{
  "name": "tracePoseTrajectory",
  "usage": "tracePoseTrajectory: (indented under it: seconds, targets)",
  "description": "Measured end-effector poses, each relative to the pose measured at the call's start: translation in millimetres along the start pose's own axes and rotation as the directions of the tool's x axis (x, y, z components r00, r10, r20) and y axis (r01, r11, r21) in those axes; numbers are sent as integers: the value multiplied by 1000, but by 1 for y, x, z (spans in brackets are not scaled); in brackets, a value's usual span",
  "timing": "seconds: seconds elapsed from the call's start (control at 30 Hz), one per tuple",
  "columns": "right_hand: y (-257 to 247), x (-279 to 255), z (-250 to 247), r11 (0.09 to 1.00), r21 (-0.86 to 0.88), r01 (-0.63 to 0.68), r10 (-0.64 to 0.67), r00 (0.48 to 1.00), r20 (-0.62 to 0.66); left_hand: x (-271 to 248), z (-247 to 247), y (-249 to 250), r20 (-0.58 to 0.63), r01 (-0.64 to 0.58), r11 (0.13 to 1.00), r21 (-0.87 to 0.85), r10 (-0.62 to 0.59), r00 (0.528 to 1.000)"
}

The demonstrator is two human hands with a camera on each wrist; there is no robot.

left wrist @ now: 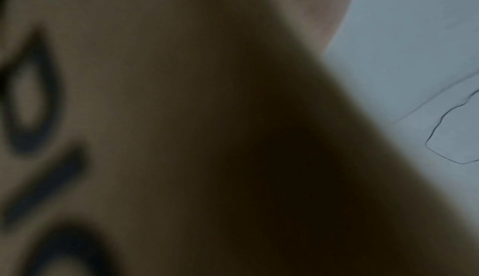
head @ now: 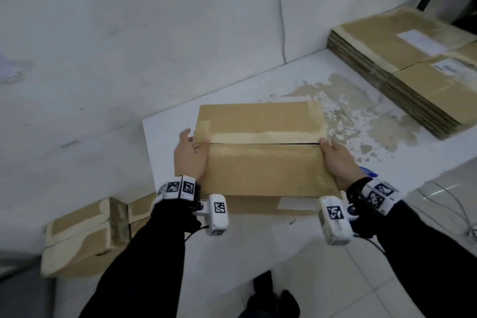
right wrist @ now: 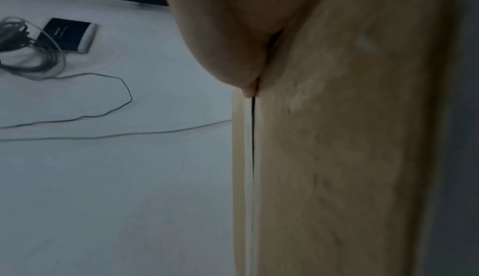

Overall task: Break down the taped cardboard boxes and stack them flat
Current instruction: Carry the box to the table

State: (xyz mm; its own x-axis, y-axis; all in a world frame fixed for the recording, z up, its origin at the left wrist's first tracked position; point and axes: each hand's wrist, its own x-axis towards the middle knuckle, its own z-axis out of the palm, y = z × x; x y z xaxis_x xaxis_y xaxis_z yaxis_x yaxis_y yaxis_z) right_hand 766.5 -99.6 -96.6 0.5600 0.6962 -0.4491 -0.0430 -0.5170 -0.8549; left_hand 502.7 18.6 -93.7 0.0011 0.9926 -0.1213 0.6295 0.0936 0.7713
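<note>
Head view: box point(head: 260, 152) on table point(head: 165, 131), top seam slit. Left hand point(head: 191, 155) and right hand point(head: 335, 160) at seam ends, thumbs on seam, other fingers' lie unclear. Probably opening flaps; next, pull apart, flatten, add to far-right stack point(head: 402, 67).

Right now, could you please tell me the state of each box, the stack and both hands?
Box on the table: still assembled, top flaps closed, a thin dark slit along the seam.
Flattened box stack: flat, piled at the table's far right.
Floor box: still assembled, beside the table.
Left hand: holds the box's left end, thumb at the seam.
Right hand: holds the right end, thumb at the seam.
</note>
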Motion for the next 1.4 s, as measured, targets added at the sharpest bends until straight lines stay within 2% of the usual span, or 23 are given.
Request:
tracePoseTrajectory:
  seconds: [0.07, 0.13, 0.2, 0.27, 0.3, 0.4, 0.47, 0.53, 0.57, 0.63, 0.7, 0.8, 0.87, 0.97, 1.03, 1.1, 1.13, 1.2, 1.23, 1.27, 1.3, 1.33, 1.4]
  targets:
    - [11, -6, 9, 999, 23, 23, -20, 995, -103, 15, -6, 17, -91, -83, 996, 28, 85, 992]
    - [26, -13, 18, 985, 171, 0, 20, 993, -118, 17, -8, 45, -82, -148, 986, 70, 154, 985]
    - [44, -25, 24, 943, 324, -75, 86, 996, -20, 0, -2, 77, 26, -212, 977, 35, 211, 977]
    - [55, -41, 16, 932, 330, -149, 116, 986, 119, -34, 19, 105, 156, -296, 955, 19, 289, 944]
    - [59, -45, 7, 930, 340, -136, 96, 986, 133, -53, 35, 113, 214, -339, 940, 42, 323, 922]
    - [62, -11, -32, 917, 397, -46, 34, 999, 35, -103, 101, 119, 399, -415, 861, 293, 284, 872]
    - [55, 29, -52, 941, 340, -3, -13, 999, 43, -115, 144, 117, 414, -408, 758, 509, 199, 888]
    - [46, 59, -61, 978, 202, 53, -90, 980, 180, -115, 174, 112, 326, -358, 686, 633, 183, 928]
    - [45, 70, -64, 987, 142, 75, -112, 956, 272, -115, 182, 110, 270, -346, 670, 657, 219, 938]
    - [49, 82, -67, 992, 72, 99, -120, 906, 407, -112, 189, 106, 187, -347, 648, 678, 305, 934]
    - [58, 92, -69, 994, 57, 98, -113, 892, 438, -109, 191, 105, 181, -374, 671, 641, 342, 922]
    - [65, 104, -68, 987, 154, -51, -21, 899, 437, -103, 182, 118, 55, -420, 701, 576, 480, 876]
    - [65, 106, -62, 959, 213, -188, 56, 860, 507, -99, 176, 125, -20, -432, 725, 536, 523, 852]
    - [52, 100, -62, 891, 328, -312, 50, 788, 613, -106, 171, 130, -147, -422, 775, 470, 540, 829]
    - [34, 94, -69, 875, 420, -239, -55, 814, 578, -115, 170, 135, -268, -453, 806, 382, 565, 780]
    - [15, 85, -78, 869, 494, -3, -255, 853, 455, -123, 169, 140, -389, -492, 832, 257, 555, 736]
    - [6, 82, -82, 849, 505, 155, -381, 842, 382, -127, 167, 142, -435, -493, 858, 144, 503, 747]
    - [-13, 73, -89, 768, 454, 452, -600, 756, 261, -133, 163, 139, -489, -429, 887, -170, 302, 818]
    - [-22, 69, -90, 722, 402, 563, -675, 699, 234, -137, 162, 133, -479, -363, 871, -332, 176, 860]
    - [-28, 67, -88, 669, 340, 661, -741, 630, 231, -141, 161, 124, -443, -289, 837, -465, 63, 895]
    - [-30, 64, -84, 609, 290, 738, -792, 553, 258, -146, 160, 114, -422, -231, 806, -546, -26, 906]
    - [-28, 60, -77, 553, 244, 797, -824, 478, 304, -152, 157, 104, -435, -202, 793, -574, -87, 896]
    - [-17, 52, -59, 403, 136, 905, -853, 318, 414, -166, 145, 93, -547, -197, 830, -521, -147, 824]
